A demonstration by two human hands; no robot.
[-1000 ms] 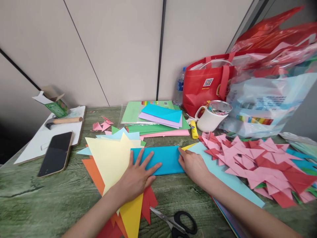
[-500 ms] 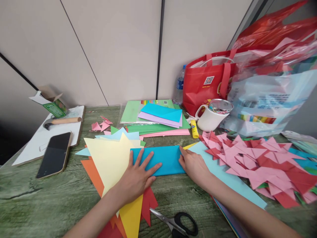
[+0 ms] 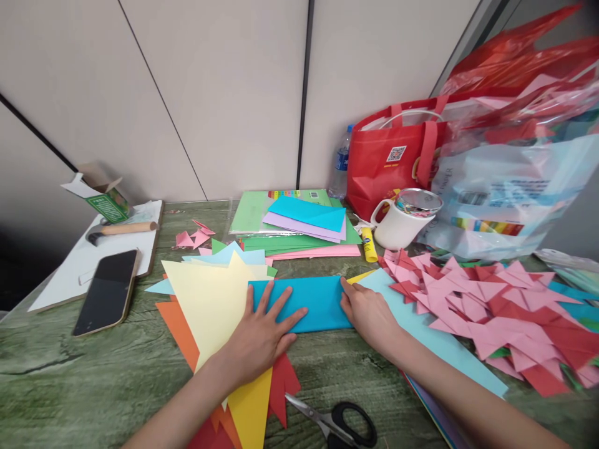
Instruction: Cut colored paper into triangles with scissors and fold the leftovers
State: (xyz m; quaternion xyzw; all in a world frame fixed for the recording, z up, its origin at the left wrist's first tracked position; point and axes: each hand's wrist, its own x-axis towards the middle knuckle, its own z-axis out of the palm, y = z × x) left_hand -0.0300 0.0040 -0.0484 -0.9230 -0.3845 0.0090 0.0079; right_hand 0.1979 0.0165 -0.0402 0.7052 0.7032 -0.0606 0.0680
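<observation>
A folded sheet of blue paper (image 3: 322,305) lies lengthwise across the table in front of me. My left hand (image 3: 266,330) rests flat on its left part, fingers spread. At the upper right corner, my right hand (image 3: 369,312) is closed, with thumb and forefinger on the paper's edge. Partly beneath the left hand is a pile of cut paper, a cream sheet (image 3: 201,293) on top and a yellow piece (image 3: 250,405) lower down. Light blue paper (image 3: 435,337) extends under my right forearm. Black-handled scissors (image 3: 334,421) lie nearer to me.
Pink and red folded paper pieces (image 3: 486,312) are heaped at right. Behind stand a white mug (image 3: 402,227), a glue stick (image 3: 369,244), a red bag (image 3: 393,162) and a stack of coloured paper (image 3: 304,246). A phone (image 3: 107,293) and a hammer (image 3: 124,229) lie at left.
The whole scene sits slightly further right and lower from a small camera shift. Both hands keep their places on the blue paper.
</observation>
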